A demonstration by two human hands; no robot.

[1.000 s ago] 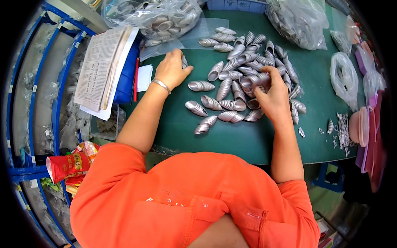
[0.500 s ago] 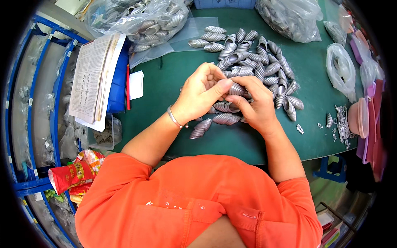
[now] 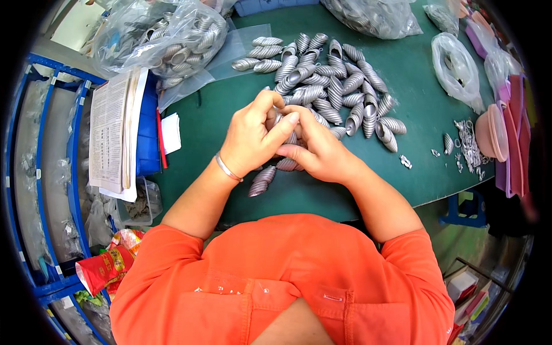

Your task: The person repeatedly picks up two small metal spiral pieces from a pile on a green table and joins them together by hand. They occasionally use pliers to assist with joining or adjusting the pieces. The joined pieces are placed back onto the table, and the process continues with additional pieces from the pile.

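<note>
My left hand (image 3: 248, 138) and my right hand (image 3: 319, 148) meet over the near side of the pile, fingers curled inward and thumbs almost touching. Between them they hold a grey spiral-ridged tube piece (image 3: 292, 138), mostly covered by the fingers. Just beyond lies a loose heap of similar grey ridged tube pieces (image 3: 335, 92), hollow with slanted open ends. One more such piece (image 3: 262, 181) rests on the table on the near side of my left hand, with another partly hidden under the hands.
Clear bags of grey pieces (image 3: 190, 52) stand at the far left and far right (image 3: 376, 17) of the green table (image 3: 230, 103). Left are newspapers (image 3: 112, 129) on a blue bin (image 3: 148, 144). Right are small metal bits (image 3: 468, 144), a pink tub (image 3: 491, 132) and a plastic bag (image 3: 457, 75).
The view has shifted, so the table contents sit further left in the picture. Both hands stay closed together around the tube piece, which is now more covered by the fingers.
</note>
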